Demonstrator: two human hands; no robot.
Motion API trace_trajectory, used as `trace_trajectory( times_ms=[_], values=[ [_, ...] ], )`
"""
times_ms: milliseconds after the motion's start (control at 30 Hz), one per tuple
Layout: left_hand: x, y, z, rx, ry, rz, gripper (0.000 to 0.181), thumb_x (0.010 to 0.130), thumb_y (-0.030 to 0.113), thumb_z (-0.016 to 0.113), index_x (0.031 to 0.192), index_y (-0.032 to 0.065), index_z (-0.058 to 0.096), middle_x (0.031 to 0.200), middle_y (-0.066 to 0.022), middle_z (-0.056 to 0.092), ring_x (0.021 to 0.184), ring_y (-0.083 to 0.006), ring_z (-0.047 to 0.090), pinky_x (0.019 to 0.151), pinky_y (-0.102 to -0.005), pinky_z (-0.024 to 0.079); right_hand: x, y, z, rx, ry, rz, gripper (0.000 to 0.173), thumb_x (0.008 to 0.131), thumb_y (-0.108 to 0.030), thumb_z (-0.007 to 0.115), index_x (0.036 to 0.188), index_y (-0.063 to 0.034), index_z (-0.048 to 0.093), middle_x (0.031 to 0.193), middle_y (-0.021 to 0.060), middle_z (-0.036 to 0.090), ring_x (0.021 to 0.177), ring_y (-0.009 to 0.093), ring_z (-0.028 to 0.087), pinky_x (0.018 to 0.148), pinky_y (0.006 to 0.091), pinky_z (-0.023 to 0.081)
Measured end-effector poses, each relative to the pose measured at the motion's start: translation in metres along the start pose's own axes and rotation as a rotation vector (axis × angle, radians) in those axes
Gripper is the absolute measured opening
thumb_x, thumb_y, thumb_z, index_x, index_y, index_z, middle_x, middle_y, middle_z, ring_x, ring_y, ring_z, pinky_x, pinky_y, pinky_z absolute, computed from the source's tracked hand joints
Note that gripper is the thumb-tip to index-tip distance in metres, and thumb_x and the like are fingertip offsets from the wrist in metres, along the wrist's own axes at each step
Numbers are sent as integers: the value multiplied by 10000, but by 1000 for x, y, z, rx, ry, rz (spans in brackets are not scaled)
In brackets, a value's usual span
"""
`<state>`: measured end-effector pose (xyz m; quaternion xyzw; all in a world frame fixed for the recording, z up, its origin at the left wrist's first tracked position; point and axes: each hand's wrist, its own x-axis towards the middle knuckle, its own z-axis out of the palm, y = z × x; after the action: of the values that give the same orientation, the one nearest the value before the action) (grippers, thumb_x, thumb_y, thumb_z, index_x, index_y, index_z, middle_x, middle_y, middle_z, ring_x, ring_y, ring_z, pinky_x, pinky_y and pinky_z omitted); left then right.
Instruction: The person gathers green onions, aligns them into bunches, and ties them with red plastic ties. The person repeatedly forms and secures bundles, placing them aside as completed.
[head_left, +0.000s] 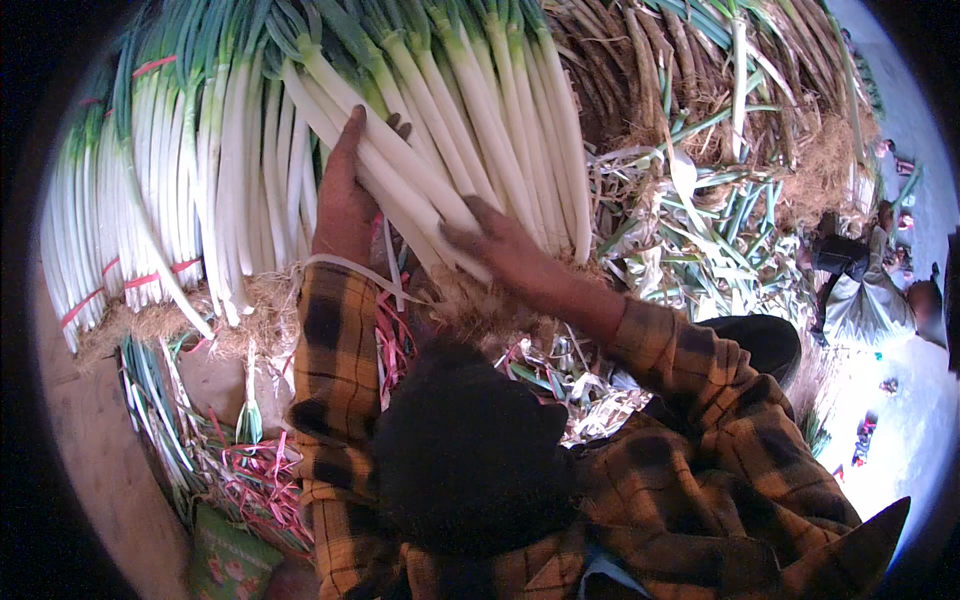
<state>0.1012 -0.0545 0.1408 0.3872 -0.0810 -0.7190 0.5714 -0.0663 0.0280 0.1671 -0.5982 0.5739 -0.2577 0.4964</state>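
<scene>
My left hand wraps around a few long white-stalked leeks, its thumb on top of the stalks. Lower down, my right hand grips the same stalks near their root ends. These leeks slant from upper left to lower right, and their brown roots hang towards me. Behind them a row of loose clean leeks lies with green tops pointing away. A pale strip crosses my left cuff. The undersides of both hands are hidden.
Leek bundles tied with red bands lie at left. Brown unpeeled leeks are heaped at upper right, above peeled leaf scraps. Red strips lie at lower left. Another person is at far right.
</scene>
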Motion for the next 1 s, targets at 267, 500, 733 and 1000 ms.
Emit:
trace_trajectory(
  times_ms=[267,500,733,1000],
  values=[
    [4,-16,-14,114,10,37,434,869,296,589,1151,-13,474,1081,-176,589,909,-243,601,779,-365,501,45,-28,-54,308,-94,255,392,881,-339,530,962,43,557,740,114,602,693,266,577,696,383,464],
    [-32,-52,10,144,-66,-95,477,913,338,512,1185,-49,455,1075,-161,598,887,-246,604,807,-372,485,17,16,-17,-167,-228,7,940,643,-369,767,1329,54,282,1185,253,509,1110,374,501,979,346,372],
    [-28,-50,5,-123,-212,-92,612,903,355,490,1316,-45,281,1227,-265,479,1110,-362,514,985,-419,392,-57,-15,-76,-145,-495,320,1021,602,-306,800,1359,39,208,1214,259,479,1136,311,490,988,356,365],
    [-42,-15,66,-32,-82,156,378,819,268,605,1044,-31,543,946,-155,595,880,-284,593,883,-396,469,-132,10,-79,-300,-179,207,910,619,-312,801,1308,-16,286,1067,258,564,978,363,588,847,408,465]
  ],
)
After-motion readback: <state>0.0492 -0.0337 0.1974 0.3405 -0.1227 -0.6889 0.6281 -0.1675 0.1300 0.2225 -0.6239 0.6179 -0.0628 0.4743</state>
